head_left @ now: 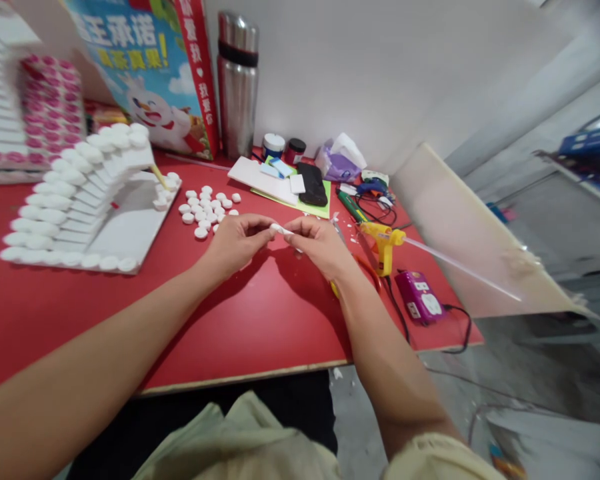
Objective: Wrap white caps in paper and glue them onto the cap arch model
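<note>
White piece between both hands' fingers

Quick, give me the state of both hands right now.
Left hand: closed, pinching one end of a small white piece.
Right hand: closed, pinching the other end of the same piece.

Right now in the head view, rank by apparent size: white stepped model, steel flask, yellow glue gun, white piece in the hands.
1. white stepped model
2. steel flask, farther back, so less sure
3. yellow glue gun
4. white piece, between left hand and right hand
</note>
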Available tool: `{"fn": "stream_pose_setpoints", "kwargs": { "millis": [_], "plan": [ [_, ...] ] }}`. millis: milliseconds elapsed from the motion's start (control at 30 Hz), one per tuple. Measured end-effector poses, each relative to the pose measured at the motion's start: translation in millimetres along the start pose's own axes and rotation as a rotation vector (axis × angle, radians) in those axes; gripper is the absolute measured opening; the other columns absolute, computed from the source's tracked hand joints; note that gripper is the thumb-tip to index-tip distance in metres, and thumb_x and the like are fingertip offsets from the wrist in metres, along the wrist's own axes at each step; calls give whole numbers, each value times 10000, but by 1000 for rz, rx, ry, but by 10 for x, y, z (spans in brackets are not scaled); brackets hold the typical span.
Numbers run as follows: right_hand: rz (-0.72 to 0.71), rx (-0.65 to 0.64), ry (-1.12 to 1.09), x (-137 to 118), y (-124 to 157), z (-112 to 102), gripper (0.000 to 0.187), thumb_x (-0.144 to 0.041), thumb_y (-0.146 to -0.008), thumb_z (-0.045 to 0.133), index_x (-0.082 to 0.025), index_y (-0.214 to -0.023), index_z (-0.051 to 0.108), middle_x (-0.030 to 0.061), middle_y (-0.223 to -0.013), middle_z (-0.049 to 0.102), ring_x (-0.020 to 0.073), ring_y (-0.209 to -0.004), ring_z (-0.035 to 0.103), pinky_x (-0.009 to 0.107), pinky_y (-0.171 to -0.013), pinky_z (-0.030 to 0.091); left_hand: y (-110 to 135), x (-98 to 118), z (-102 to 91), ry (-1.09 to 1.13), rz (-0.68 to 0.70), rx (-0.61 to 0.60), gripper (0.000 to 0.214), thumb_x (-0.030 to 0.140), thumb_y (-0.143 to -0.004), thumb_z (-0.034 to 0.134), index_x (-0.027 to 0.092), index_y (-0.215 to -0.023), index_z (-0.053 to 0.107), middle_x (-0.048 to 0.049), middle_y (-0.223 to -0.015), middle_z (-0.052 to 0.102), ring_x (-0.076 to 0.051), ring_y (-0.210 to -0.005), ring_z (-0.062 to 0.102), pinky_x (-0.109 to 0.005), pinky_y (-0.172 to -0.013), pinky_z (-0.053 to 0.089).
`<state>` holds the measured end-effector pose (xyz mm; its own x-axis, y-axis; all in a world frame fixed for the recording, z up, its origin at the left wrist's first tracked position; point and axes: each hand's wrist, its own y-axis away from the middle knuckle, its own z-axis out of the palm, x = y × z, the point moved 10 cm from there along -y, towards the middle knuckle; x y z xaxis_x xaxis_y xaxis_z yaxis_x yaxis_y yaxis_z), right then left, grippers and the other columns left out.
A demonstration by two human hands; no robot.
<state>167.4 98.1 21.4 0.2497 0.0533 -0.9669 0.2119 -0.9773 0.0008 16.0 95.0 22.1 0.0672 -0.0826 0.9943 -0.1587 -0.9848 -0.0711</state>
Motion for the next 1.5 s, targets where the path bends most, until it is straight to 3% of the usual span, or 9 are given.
{"fn": "stream_pose_setpoints", "kwargs": {
  "millis": [300,467,567,933,1100,1300,1500],
  "plan": [
    [58,80,-18,31,25,-12,259,-430,-799,777,-178,-810,715,-44,-567,560,107,-519,464,263,-508,338,9,82,-15,-58,77,30,177,288,-802,720,146,-877,795,-36,-756,749,-129,-640,601,-248,-617,491],
    [-153,254,259,-219,91,-53,177,-314,-823,725,-200,-713,645,-22,-632,599,122,-586,475,284,-579,353,19,73,-5,-57,112,61,188,323,-814,719,159,-861,799,-52,-774,751,-153,-662,620,-260,-592,481],
    [-257,295,406,-355,157,6,145,-254,-843,678,-217,-724,605,-14,-658,596,145,-637,510,298,-624,368,46,123,-40,-115,164,111,176,313,-829,712,166,-862,802,-52,-803,756,-158,-680,632,-273,-624,493],
    [-316,231,492,-417,199,113,187,-321,-962,604,-217,-809,623,24,-729,626,176,-701,539,317,-666,370,143,290,-9,-378,392,126,224,287,-944,625,188,-836,794,-44,-746,731,-176,-691,660,-312,-714,497],
    [-331,150,518,-426,181,130,179,-274,-952,606,-210,-788,641,28,-734,640,173,-700,539,320,-670,369,131,236,-22,-369,350,110,190,279,-905,665,195,-807,803,-49,-752,756,-181,-692,678,-309,-702,512],
    [-283,16,414,-338,114,86,173,-281,-911,640,-206,-758,669,-1,-694,639,142,-638,507,298,-634,361,90,133,-20,-211,162,52,122,277,-780,767,165,-808,806,-55,-759,769,-169,-648,668,-277,-603,515],
    [-256,19,314,-338,121,34,172,-313,-915,653,-195,-800,704,-7,-678,630,128,-607,478,282,-598,346,61,192,14,-107,225,-13,177,301,-765,789,169,-872,840,-66,-793,781,-169,-673,680,-292,-664,552]
  ]
}}
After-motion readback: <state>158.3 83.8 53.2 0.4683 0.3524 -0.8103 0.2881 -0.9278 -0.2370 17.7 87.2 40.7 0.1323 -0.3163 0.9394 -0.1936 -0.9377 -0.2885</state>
